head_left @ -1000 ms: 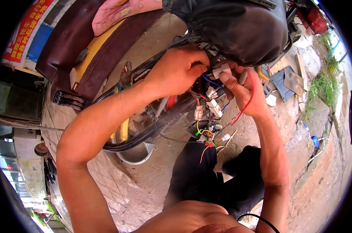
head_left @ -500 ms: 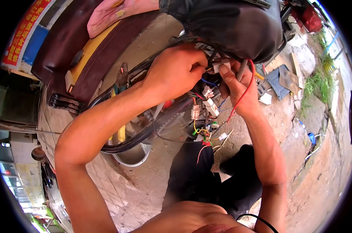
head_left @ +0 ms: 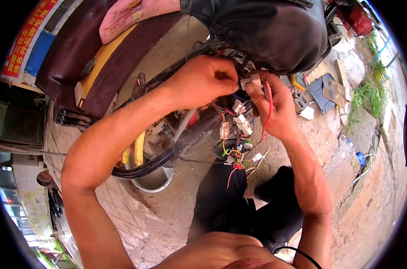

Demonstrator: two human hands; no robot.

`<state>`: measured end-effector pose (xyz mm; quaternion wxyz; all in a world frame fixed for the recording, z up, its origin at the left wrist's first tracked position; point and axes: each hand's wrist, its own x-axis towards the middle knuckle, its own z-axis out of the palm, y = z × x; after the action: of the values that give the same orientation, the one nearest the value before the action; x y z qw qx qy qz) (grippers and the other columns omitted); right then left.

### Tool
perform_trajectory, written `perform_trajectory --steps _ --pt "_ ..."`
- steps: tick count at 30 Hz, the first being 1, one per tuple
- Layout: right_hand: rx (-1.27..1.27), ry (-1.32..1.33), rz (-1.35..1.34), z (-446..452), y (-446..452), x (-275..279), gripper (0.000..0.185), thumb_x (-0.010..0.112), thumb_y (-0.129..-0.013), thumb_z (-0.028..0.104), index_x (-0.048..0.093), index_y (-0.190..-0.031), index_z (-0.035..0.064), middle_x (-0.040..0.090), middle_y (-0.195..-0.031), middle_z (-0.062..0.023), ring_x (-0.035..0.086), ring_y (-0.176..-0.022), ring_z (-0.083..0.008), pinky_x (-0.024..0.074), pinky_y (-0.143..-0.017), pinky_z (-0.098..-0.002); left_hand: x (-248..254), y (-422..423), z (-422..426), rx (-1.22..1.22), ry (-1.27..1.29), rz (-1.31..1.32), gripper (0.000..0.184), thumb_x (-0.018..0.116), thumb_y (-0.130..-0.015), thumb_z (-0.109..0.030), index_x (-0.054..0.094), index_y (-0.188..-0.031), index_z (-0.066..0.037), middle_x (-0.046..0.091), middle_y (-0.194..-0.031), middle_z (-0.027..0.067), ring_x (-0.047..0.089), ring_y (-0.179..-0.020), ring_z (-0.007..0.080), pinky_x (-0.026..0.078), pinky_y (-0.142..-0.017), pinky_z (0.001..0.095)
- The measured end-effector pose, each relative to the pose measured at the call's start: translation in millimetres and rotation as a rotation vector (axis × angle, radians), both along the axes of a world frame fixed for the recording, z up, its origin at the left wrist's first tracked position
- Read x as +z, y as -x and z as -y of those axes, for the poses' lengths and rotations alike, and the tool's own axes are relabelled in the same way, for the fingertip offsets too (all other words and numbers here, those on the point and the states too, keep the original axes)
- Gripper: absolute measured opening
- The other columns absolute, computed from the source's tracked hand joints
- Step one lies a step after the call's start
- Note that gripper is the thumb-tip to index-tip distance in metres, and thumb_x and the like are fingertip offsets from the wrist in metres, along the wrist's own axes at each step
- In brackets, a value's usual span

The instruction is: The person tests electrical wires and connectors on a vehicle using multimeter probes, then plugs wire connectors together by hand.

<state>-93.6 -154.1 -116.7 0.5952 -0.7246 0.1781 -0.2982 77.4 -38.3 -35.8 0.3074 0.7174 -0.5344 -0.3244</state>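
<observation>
A white plastic wire connector [head_left: 251, 81] is pinched between the thumb and fingers of my right hand [head_left: 276, 101]. A thick red wire [head_left: 269, 110] loops down across that hand. Just left of the connector, my left hand [head_left: 204, 81] is closed with its fingertips together; what they hold is too small to make out. Below the hands hang more white connectors [head_left: 243, 124] on thin coloured wires. Lower down, a bunch of small green, white and red plugs [head_left: 237, 158] dangles by my knee.
A black leather-like cover [head_left: 266, 36] bulges above my hands. Black frame tubing [head_left: 149, 167] runs beneath my left forearm, over a metal bowl [head_left: 155, 184] on the ground. A maroon padded seat [head_left: 60, 67] stands at left. Scraps and a dark plastic piece [head_left: 321, 96] lie at right.
Both hands have shifted slightly, and the connector has moved a little left and down. The red wire now hangs closer in over my right hand. My left hand stays closed.
</observation>
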Motion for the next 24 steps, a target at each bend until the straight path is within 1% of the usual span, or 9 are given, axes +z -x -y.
perform_trajectory --steps 3,8,11,13,16,19,22,23,24 --pt "0.015 0.090 -0.037 3.6 1.9 4.7 0.027 0.069 -0.092 0.017 0.065 -0.110 -0.0035 0.071 -0.088 -0.0165 0.066 -0.081 -0.0212 0.0520 -0.076 -0.0340 2.3 -7.3 2.5 -0.001 -0.081 -0.082 0.009 0.069 -0.090 -0.009 0.066 -0.093 0.000 0.063 -0.077 -0.0002 0.058 -0.072 0.0075 0.049 -0.067 0.0293" --pt "0.061 0.081 -0.019 4.9 -0.3 -0.6 0.026 0.067 -0.099 0.026 0.063 -0.109 0.0018 0.054 -0.069 0.0051 0.047 -0.056 -0.0049 0.0368 -0.050 -0.0232 -6.8 -9.7 -0.6 -0.192 0.177 0.255 0.012 0.069 -0.090 -0.010 0.064 -0.092 0.000 0.063 -0.075 0.0047 0.060 -0.070 0.0125 0.049 -0.066 0.0309" --pt "0.070 0.033 -0.035 4.8 -0.4 1.1 0.027 0.068 -0.097 0.024 0.064 -0.108 -0.0001 0.059 -0.074 -0.0006 0.053 -0.062 -0.0087 0.0424 -0.056 -0.0264 -0.4 -6.4 -1.9 -0.237 0.170 0.364 0.012 0.067 -0.089 -0.012 0.063 -0.092 -0.001 0.063 -0.079 0.0103 0.063 -0.073 0.0226 0.050 -0.069 0.0353" --pt "0.054 0.048 -0.060 3.8 0.3 5.8 0.028 0.069 -0.093 0.020 0.065 -0.108 -0.0034 0.069 -0.082 -0.0111 0.064 -0.074 -0.0157 0.0513 -0.069 -0.0315 -7.6 -8.2 -2.5 -0.278 0.270 0.450 0.012 0.067 -0.088 -0.012 0.062 -0.092 -0.002 0.063 -0.084 0.0126 0.063 -0.077 0.0286 0.050 -0.071 0.0384" --pt "0.100 -0.282 0.001 -2.2 1.3 8.8 0.025 0.069 -0.095 0.020 0.065 -0.106 -0.0010 0.064 -0.076 -0.0034 0.058 -0.063 -0.0093 0.0476 -0.058 -0.0264 -9.8 -6.6 -3.3 -0.288 0.307 0.523 0.012 0.065 -0.088 -0.013 0.061 -0.093 -0.002 0.063 -0.089 0.0143 0.062 -0.083 0.0342 0.050 -0.074 0.0419" --pt "0.118 -0.306 0.090 -3.6 0.4 4.9 0.023 0.070 -0.096 0.022 0.064 -0.105 0.0017 0.059 -0.073 0.0021 0.053 -0.057 -0.0048 0.0432 -0.051 -0.0229 -9.5 -5.2 -3.7 -0.282 0.294 0.545 0.013 0.066 -0.088 -0.013 0.061 -0.093 -0.002 0.063 -0.091 0.0145 0.062 -0.085 0.0346 0.050 -0.074 0.0422" --pt "0.096 -0.265 0.035 -2.0 2.4 4.6 0.024 0.071 -0.096 0.022 0.065 -0.106 0.0014 0.059 -0.073 0.0017 0.052 -0.057 -0.0044 0.0422 -0.051 -0.0229 -5.9 -1.7 -4.9 -0.222 0.279 0.491 0.013 0.067 -0.088 -0.013 0.063 -0.094 -0.001 0.062 -0.090 0.0138 0.063 -0.084 0.0325 0.050 -0.074 0.0411" --pt "0.100 -0.274 -0.018 0.0 5.9 8.2 0.025 0.070 -0.096 0.021 0.066 -0.107 -0.0009 0.061 -0.077 0.0005 0.056 -0.064 -0.0075 0.0460 -0.056 -0.0260 -5.1 1.8 -2.8 -0.212 0.281 0.454 0.013 0.067 -0.089 -0.012 0.064 -0.094 -0.001 0.062 -0.090 0.0134 0.063 -0.084 0.0317 0.050 -0.075 0.0407" --pt "0.032 -0.111 0.087 -1.5 5.1 7.5 0.026 0.069 -0.095 0.019 0.066 -0.109 -0.0026 0.066 -0.083 -0.0053 0.061 -0.074 -0.0134 0.0511 -0.067 -0.0317 -5.5 5.5 0.4 -0.195 0.306 0.452 0.012 0.067 -0.089 -0.011 0.065 -0.095 -0.001 0.061 -0.089 0.0127 0.062 -0.083 0.0301 0.049 -0.074 0.0395"
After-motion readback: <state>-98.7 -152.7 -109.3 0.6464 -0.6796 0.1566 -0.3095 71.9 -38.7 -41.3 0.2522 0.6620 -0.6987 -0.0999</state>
